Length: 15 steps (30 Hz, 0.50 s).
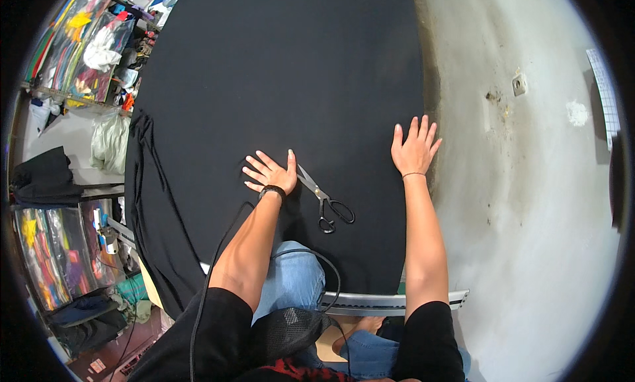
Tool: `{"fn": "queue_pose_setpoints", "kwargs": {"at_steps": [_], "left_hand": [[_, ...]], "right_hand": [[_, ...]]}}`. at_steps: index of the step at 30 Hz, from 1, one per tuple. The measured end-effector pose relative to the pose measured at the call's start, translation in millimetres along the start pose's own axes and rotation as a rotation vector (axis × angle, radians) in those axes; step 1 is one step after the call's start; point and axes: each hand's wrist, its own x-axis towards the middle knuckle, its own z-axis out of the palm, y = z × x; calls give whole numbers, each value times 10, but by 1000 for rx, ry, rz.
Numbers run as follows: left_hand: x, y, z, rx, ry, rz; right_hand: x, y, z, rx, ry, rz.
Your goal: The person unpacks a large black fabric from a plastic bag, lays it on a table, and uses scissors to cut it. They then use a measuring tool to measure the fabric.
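– Where is the black cloth (278, 64) being spread?
– Beneath the left hand (278, 173) and right hand (414, 150); both are being held open, palms down, empty.
– And smoothed well?
– Perhaps by even pressure being applied around the scissors (319, 193), then toward the wall (503, 183).

Black cloth (284, 64) cropped by top edge

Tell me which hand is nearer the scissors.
Left. The left hand is just left of the scissors; the right hand is farther off, to their right, near the wall.
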Motion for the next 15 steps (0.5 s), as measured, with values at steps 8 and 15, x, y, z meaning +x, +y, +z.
{"fn": "queue_pose_setpoints", "kwargs": {"at_steps": [8,15], "left_hand": [[22,38,-55,61,-72,-38],[-2,62,-42,36,-47,-38]], "right_hand": [[936,-329,169,125,139,-303],[1025,-409,-137,137,16,-233]]}}
